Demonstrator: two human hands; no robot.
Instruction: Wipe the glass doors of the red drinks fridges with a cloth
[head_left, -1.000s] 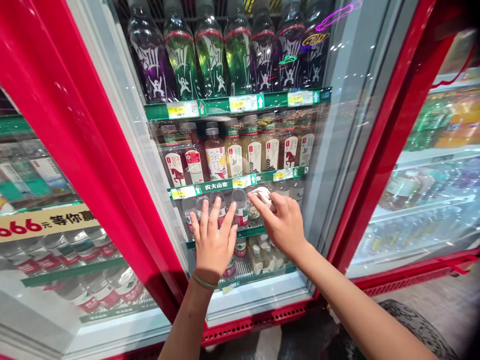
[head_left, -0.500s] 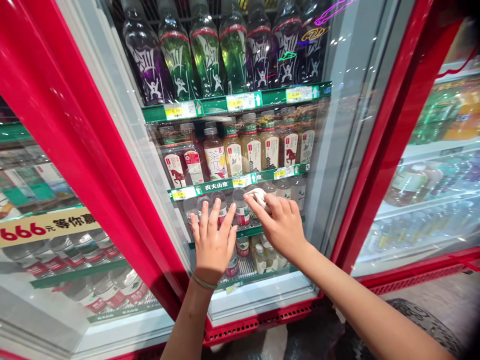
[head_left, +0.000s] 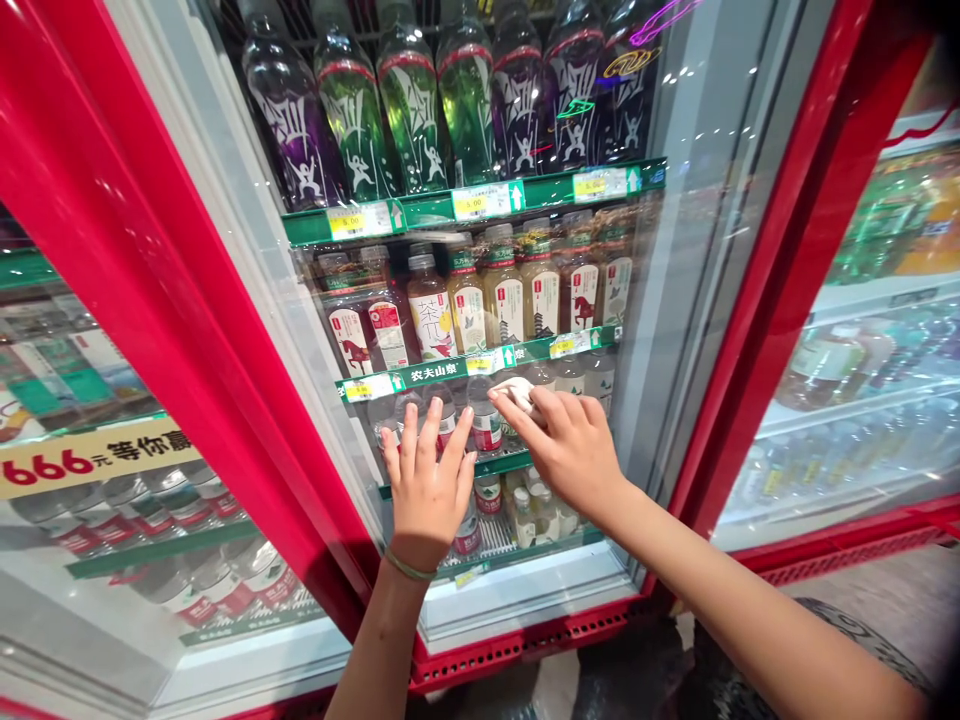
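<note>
My left hand [head_left: 426, 500] lies with fingers spread against the glass door [head_left: 480, 590] of a red-framed drinks fridge, a thin band round its wrist. To its right, my right hand [head_left: 574, 445] presses a crumpled white tissue [head_left: 517, 392] against the same glass, index finger stretched along it. Part of the tissue is hidden under the fingers. Behind the glass, near both hands, stand water bottles with red labels [head_left: 486, 432]. Just above the fingertips runs a green shelf edge [head_left: 435, 371] with price tags.
Higher shelves hold tea bottles [head_left: 469, 310] and large purple and green drink bottles [head_left: 409, 110]. Red frame posts [head_left: 187, 270] flank the door. More stocked fridges stand at left and right, one with a yellow banner [head_left: 82, 455]. A dark patterned fabric [head_left: 855, 630] shows at lower right.
Both hands stay almost where they were, the tissue still under the right fingers. The right hand and forearm have shifted very slightly right; the view has moved a little.
</note>
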